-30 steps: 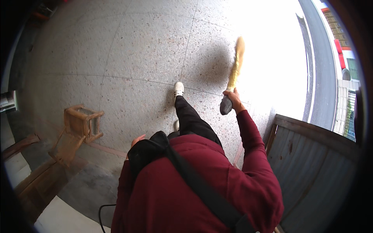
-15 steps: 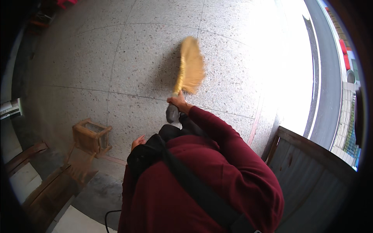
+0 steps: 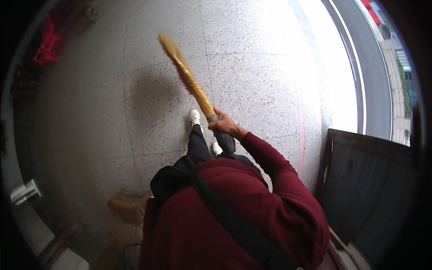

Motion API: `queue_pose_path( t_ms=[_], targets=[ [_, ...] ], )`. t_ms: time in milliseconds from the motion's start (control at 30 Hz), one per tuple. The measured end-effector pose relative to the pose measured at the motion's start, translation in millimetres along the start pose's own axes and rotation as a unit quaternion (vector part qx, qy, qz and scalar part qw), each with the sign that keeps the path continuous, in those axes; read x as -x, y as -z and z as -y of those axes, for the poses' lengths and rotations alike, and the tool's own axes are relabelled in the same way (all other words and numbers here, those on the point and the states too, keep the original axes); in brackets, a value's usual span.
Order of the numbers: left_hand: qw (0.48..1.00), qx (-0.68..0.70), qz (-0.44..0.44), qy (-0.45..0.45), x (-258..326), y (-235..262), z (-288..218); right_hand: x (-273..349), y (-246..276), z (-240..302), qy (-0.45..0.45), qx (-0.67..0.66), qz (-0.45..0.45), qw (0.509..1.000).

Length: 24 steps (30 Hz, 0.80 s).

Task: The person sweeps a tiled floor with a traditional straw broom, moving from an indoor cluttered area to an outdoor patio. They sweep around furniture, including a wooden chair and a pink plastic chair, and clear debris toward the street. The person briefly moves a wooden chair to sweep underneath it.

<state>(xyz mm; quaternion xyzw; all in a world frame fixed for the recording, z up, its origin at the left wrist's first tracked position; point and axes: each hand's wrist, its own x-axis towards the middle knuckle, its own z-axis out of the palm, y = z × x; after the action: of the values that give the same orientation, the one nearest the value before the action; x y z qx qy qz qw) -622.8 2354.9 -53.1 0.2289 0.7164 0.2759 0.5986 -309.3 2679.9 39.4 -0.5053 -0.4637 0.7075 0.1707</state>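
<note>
My right hand point(image 3: 223, 124) is closed around a broom point(image 3: 191, 81), where the dark grip meets the yellow-wrapped neck. The straw head points away and to the left, seen nearly edge-on. It hangs above the floor, apart from its shadow. The dark handle end point(image 3: 225, 141) comes back toward my body. My left hand is hidden beside the black bag point(image 3: 168, 180) at my waist; only a bit of the left sleeve shows.
Speckled tile floor point(image 3: 166, 121) spreads ahead. A blurred wooden stool point(image 3: 128, 207) stands close on my left. Red plastic chairs point(image 3: 47, 47) are at the far left. A corrugated metal panel point(image 3: 360, 180) stands at right, with a road point(image 3: 378, 67) beyond.
The broom has swung left and lifted, its head turning from broadside to edge-on. My view has shifted; white shoes now show, the stool sits nearer, and my left hand has gone from sight.
</note>
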Motion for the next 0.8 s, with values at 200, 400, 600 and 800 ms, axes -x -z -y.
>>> queue_pose_path(
  t_ms=[200,400,600,800],
  targets=[
    [0.990,-0.092,0.097,-0.052,-117,51,-118,18,57,17,-0.028,-0.051,-0.211,0.976],
    [0.950,-0.233,0.180,-0.100,-203,59,-235,7,84,-17,-0.052,-0.259,-0.424,0.867],
    [0.944,-0.248,0.210,-0.052,-285,49,-272,-8,138,-60,-0.152,-0.365,-0.634,0.665],
    [0.929,-0.263,0.257,-0.033,-334,-5,-335,3,261,-189,-0.151,-0.586,-0.524,0.599]
  ],
)
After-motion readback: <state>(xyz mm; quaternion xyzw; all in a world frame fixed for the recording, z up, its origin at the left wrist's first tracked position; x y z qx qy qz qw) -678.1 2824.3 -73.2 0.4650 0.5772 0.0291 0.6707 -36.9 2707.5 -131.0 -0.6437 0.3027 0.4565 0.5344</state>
